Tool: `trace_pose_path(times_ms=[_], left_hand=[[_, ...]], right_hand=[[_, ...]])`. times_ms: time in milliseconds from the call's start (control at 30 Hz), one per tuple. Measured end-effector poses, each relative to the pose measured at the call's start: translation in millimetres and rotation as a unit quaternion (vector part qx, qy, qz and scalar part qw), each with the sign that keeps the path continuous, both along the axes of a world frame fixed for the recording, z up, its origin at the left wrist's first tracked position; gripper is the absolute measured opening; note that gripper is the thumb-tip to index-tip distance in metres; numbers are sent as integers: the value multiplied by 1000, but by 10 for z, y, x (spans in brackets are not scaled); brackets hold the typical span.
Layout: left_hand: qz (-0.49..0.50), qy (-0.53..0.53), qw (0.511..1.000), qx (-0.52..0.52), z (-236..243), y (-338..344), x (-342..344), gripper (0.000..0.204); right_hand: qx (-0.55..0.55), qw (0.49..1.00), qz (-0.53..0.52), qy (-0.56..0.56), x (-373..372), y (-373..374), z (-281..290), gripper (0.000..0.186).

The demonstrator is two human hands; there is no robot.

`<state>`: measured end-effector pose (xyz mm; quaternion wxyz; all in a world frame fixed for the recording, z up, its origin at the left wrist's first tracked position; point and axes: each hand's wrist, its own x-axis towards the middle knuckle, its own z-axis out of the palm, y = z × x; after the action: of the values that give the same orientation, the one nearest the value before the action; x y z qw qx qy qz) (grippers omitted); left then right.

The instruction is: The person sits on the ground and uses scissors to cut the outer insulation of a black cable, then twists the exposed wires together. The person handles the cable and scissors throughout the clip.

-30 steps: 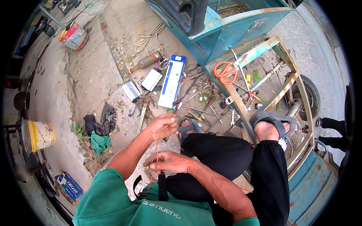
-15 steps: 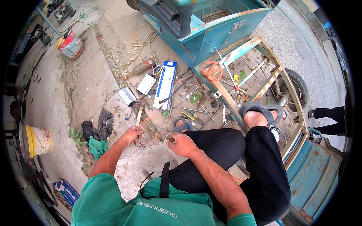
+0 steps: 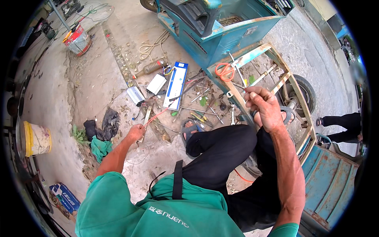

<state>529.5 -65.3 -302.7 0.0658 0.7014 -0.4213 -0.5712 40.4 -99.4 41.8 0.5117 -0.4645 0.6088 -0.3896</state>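
Note:
At the left, my left hand (image 3: 136, 132) is closed on orange-red wires (image 3: 157, 115), which run up toward a long white-and-blue box (image 3: 176, 87). My right hand (image 3: 265, 108) is raised over the rusty metal frame (image 3: 282, 81), its fingers curled into a pinch. What they hold, if anything, I cannot make out. Just beyond its fingertips, a small yellow part of a tool (image 3: 245, 82) shows. Orange-handled scissors (image 3: 224, 72) rest on the frame's edge. Two silver finned boxes, one nearer (image 3: 135, 95) and one farther (image 3: 156, 83), lie beside the long box.
Wrenches (image 3: 233, 114), pliers (image 3: 198, 115) and several rods litter the ground. A brown bottle (image 3: 151, 68) and a rope (image 3: 148, 50) lie farther off. The blue vehicle body (image 3: 233, 43) stands ahead; buckets (image 3: 38, 138) are at left. Another person's legs (image 3: 341, 122) show at right.
My right hand has moved from beside the left hand up and right, over the frame. My left hand has shifted slightly left and down, still on the wires.

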Motion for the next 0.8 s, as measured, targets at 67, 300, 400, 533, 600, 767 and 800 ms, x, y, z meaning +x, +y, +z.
trace_pose_path(times_ms=[67, 300, 400, 533, 600, 767, 800], left_hand=[[-16, -35, 999, -13, -190, 30, 192, 14], [-76, -114, 989, -53, -869, 342, 689, 25], [-117, -146, 978, -93, -981, 423, 458, 24], [-136, -147, 976, -81, -1237, 421, 286, 22], [-156, -140, 974, -83, -1358, 400, 54, 22], [-144, -157, 973, -91, -1436, 323, 279, 23], [-150, -159, 971, -95, -1424, 309, 272, 25]], right_hand=[[-10, 997, -16, 71, -264, 111, 358, 27], [6, 963, -119, 240, -1304, 1562, 1489, 27], [5, 943, -215, 254, -1575, 2256, 1866, 27], [7, 919, -251, 304, -1303, 2491, 2256, 27], [26, 911, -231, 341, -986, 2426, 2414, 27], [93, 925, -96, 355, -651, 2150, 2045, 27], [105, 916, -57, 384, -463, 2104, 1985, 27]])
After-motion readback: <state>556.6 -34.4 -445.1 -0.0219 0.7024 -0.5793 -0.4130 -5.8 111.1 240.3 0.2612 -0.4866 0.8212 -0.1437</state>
